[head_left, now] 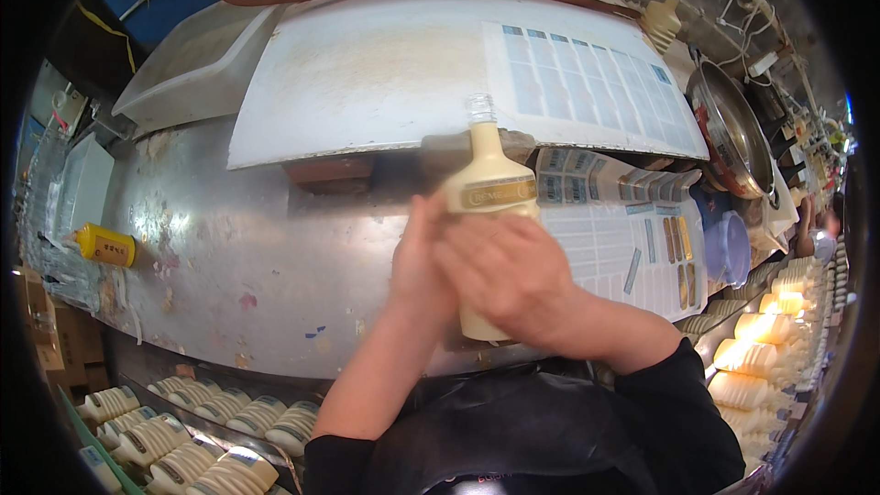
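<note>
A cream-coloured bottle (495, 167) with a slim, clear-topped neck stands upright in front of me. Around its shoulder runs a gold band label (500, 193). My left hand (420, 243) is closed against the bottle's left side. Across the front lies my right hand (509, 264), its fingers pressed together over the body and slightly blurred. Between them the hands cover most of the bottle's middle; its base shows below the right hand. Right of the bottle is a label sheet (596, 261) with several gold and blue strips left on it.
A raised white board (367, 64) carries another label sheet (587, 82). On the metal table (229, 266) at left lies a yellow bottle (105, 246). A metal pan (733, 128) and purple bowl (729, 247) stand at right. Several cream bottles (234, 472) lie in rows below.
</note>
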Demonstrator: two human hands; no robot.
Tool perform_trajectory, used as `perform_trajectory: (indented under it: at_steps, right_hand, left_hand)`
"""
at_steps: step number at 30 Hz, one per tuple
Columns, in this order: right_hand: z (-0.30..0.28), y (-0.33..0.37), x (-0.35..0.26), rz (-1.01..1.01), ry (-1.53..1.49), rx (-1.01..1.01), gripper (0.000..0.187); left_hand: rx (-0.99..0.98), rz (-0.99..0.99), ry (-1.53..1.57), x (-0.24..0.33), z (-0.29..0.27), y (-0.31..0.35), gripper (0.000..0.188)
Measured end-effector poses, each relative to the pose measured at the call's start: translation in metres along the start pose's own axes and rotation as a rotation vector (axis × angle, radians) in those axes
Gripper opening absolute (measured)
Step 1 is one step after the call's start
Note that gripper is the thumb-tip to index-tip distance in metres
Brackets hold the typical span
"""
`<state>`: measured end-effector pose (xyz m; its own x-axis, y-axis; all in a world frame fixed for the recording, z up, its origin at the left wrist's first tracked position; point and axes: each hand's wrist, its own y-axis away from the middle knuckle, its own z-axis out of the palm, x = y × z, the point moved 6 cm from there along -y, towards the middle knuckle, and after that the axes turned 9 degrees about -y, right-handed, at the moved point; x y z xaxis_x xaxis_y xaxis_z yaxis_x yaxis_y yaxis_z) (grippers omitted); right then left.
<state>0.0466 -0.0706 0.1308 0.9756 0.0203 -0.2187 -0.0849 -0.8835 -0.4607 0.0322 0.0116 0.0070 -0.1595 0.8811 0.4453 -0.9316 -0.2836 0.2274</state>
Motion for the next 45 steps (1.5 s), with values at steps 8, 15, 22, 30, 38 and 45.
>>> perform_trajectory:
  at_steps: [8,15,22,30,38,45]
  right_hand:
    - [0.006,-0.013,-0.008,0.016,0.059,-0.071,0.038]
    - [-0.028,-0.029,0.068,0.601,-0.511,0.438,0.029]
    - [0.003,-0.041,0.064,0.484,-0.189,0.135,0.038]
    - [-0.005,0.045,0.135,0.657,-0.454,0.495,0.034]
    - [-0.012,-0.008,0.095,0.588,-0.555,0.319,0.034]
    - [0.004,0.038,0.141,0.594,-0.55,0.463,0.034]
  left_hand:
    - [0.108,-0.034,-0.014,0.0,0.005,0.008,0.064]
    - [0.124,-0.042,-0.116,0.008,0.016,0.011,0.073]
    - [0.251,0.002,-0.309,0.009,0.017,0.006,0.058]
    - [0.241,0.19,-0.65,0.011,0.005,0.001,0.035]
    - [0.217,0.645,-2.003,0.014,0.06,0.044,0.071]
    - [0.194,0.339,-1.685,0.003,0.033,0.043,0.101]
